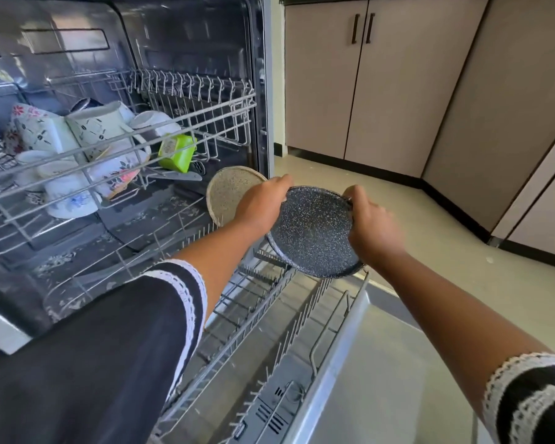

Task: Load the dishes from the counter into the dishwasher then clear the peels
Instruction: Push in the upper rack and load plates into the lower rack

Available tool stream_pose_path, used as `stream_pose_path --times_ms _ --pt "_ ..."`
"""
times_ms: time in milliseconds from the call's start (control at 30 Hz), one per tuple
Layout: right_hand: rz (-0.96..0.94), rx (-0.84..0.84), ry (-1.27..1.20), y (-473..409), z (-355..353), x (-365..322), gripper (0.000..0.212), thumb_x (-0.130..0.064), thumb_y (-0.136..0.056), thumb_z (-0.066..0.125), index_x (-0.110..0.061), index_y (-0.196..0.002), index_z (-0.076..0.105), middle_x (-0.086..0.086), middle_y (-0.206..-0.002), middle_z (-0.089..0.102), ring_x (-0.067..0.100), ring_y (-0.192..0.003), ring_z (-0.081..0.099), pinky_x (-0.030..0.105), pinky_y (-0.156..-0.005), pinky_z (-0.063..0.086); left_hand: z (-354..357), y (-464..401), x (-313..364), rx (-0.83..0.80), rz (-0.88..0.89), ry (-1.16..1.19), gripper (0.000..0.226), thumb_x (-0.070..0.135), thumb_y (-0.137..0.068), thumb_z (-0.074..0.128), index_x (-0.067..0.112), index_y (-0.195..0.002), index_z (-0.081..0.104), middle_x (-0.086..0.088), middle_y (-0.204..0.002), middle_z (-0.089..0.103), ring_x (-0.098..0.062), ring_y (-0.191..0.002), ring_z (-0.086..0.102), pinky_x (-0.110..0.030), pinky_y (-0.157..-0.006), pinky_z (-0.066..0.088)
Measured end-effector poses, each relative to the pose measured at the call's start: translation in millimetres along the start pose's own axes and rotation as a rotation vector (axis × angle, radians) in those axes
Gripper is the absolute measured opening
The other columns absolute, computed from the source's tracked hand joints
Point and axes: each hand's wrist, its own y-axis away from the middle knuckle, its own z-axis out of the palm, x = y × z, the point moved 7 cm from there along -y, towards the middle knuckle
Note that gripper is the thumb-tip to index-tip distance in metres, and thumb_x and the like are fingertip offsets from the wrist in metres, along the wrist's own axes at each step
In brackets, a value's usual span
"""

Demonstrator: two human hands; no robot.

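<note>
Over the lower rack (269,315), both hands, left (263,205) and right (370,219), are pinching the speckled plate (311,235) by its rim; slotting it upright beside the beige plate (228,190) looks next.

Beige plate (229,192) upright, lower rack (269,315).

A home kitchen: open dishwasher (186,129) beside base cabinets (382,91).

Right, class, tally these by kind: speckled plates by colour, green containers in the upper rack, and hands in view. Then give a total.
dark speckled plate: 1
beige speckled plate: 1
green container: 1
hands: 2, left hand and right hand
Total: 5
</note>
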Motion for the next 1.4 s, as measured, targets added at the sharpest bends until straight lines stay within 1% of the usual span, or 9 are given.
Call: stream_pose_path --times_ms 133,333,467,700,900,1033,1167,1300,1400 --pt "0.017 0.019 -0.014 1 -5 5 0.034 0.005 -0.093 0.044 -0.01 -0.123 0.042 0.009 -0.078 0.059 0.01 -0.05 0.036 0.024 -0.041 0.02 5 -7 3 0.018 0.017 -0.001 0.022 -0.006 -0.09 0.048 0.005 -0.108 0.054 -0.009 -0.084 0.062 -0.021 -0.068 0.061 -0.035 -0.054 0.052" --pt "0.008 0.23 -0.037 -20 -33 16 0.038 0.009 -0.084 0.041 -0.011 -0.116 0.044 0.014 -0.101 0.063 0.028 -0.067 0.041 0.033 -0.053 0.025 -12 -43 15 0.131 0.093 0.021 0.018 0.001 -0.094 0.046 0.007 -0.11 0.053 -0.008 -0.089 0.062 -0.021 -0.071 0.063 -0.039 -0.061 0.057" --pt "0.032 0.182 -0.044 -21 -19 21 0.039 0.011 -0.085 0.041 -0.009 -0.119 0.043 0.016 -0.098 0.063 0.028 -0.063 0.039 0.032 -0.048 0.02 1 -46 11 0.104 0.095 0.03 0.027 0.0 -0.093 0.048 0.01 -0.117 0.054 -0.008 -0.098 0.063 -0.023 -0.081 0.062 -0.039 -0.07 0.056" --pt "0.024 0.132 -0.062 -12 9 29 0.036 0.007 -0.091 0.038 -0.011 -0.122 0.041 0.015 -0.101 0.063 0.025 -0.062 0.043 0.031 -0.05 0.025 31 -31 3 0.052 0.108 -0.015 0.027 -0.001 -0.094 0.044 0.006 -0.12 0.051 -0.005 -0.093 0.058 -0.02 -0.064 0.059 -0.039 -0.056 0.055" --pt "0.026 0.288 -0.102 -17 -1 36 0.038 0.004 -0.091 0.037 -0.013 -0.123 0.044 0.012 -0.108 0.065 0.024 -0.069 0.041 0.031 -0.055 0.027 24 -51 11 0.112 0.076 0.051 0.023 0.01 -0.099 0.037 0.008 -0.116 0.052 0.001 -0.083 0.052 -0.018 -0.072 0.055 -0.028 -0.057 0.039" --pt "0.032 0.301 -0.109 -28 2 45 0.04 0.007 -0.086 0.037 -0.013 -0.121 0.043 0.014 -0.113 0.063 0.027 -0.077 0.043 0.033 -0.063 0.029 29 -71 6 0.134 0.001 0.082 0.027 0.012 -0.098 0.033 0.011 -0.115 0.054 -0.008 -0.108 0.059 -0.026 -0.096 0.056 -0.028 -0.069 0.032" --pt "0.018 0.246 -0.087 -28 21 51 0.038 0.006 -0.089 0.035 -0.012 -0.122 0.042 0.016 -0.11 0.063 0.032 -0.081 0.054 0.036 -0.062 0.036 49 -58 10 0.097 0.033 0.062 0.032 0.016 -0.095 0.03 0.009 -0.119 0.05 -0.01 -0.102 0.059 -0.025 -0.09 0.06 -0.035 -0.071 0.05" --pt "0.022 0.181 -0.09 -27 39 52 0.028 0.0 -0.096 0.032 -0.011 -0.12 0.042 0.014 -0.109 0.063 0.03 -0.078 0.054 0.034 -0.061 0.036 71 -53 4 0.046 0.025 0.013 0.044 0.042 -0.082 0.014 0.018 -0.1 0.047 0.0 -0.08 0.051 -0.019 -0.07 0.053 -0.036 -0.062 0.045" --pt "0.033 0.146 -0.061 -28 55 54 0.037 0.009 -0.09 0.036 -0.012 -0.121 0.042 0.014 -0.111 0.062 0.033 -0.081 0.057 0.039 -0.065 0.047 83 -49 -1 -0.004 -0.028 0.001 0.022 0.01 -0.092 0.036 0.012 -0.108 0.05 -0.004 -0.085 0.055 -0.026 -0.073 0.057 -0.042 -0.066 0.053"
